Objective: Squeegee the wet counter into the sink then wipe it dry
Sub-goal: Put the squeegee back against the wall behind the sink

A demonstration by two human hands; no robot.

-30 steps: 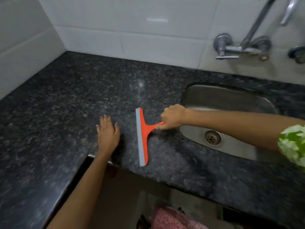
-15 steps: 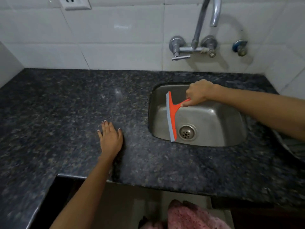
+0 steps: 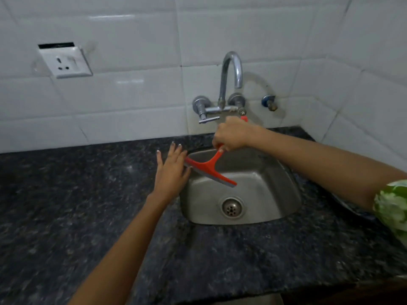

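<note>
My right hand grips the handle of the orange squeegee and holds it tilted in the air over the steel sink, below the tap. The blade's left end touches the fingers of my left hand. That hand is flat and open at the sink's left rim, fingers spread, holding nothing. The dark speckled granite counter runs around the sink. The sink drain sits in the basin's front half.
A chrome wall tap with two valves hangs over the sink's back edge. A small blue valve is on the tiles to its right. A white wall socket sits at the upper left. White tiled walls close the back and right.
The squeegee went from the counter over the sink, then lifted and turned so its blade slopes down to the right. My left hand moved from the counter up to the blade's left end.
</note>
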